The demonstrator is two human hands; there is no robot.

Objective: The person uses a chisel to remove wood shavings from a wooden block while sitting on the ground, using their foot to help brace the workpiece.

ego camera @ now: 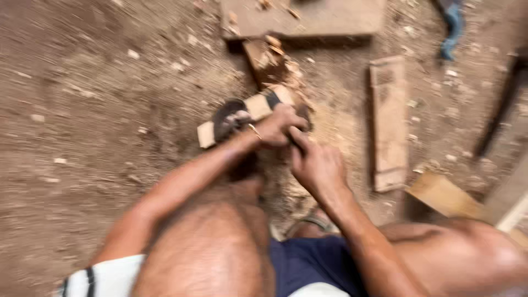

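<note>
Wood strip lies under the left hand.

The floor is bare brown earth, trodden hard and strewn with pale wood chips and shavings, thickest near the middle. At twelve o'clock a flat, broad wooden slab lies on the ground, with a smaller reddish block touching its near edge, covered in chips. At about two o'clock a long narrow plank lies flat. A blue object, too blurred to identify, sits in the upper right corner. At four o'clock a light, tan board lies tilted beside a pale beam. The light is even daylight, without hard shadows.
</note>
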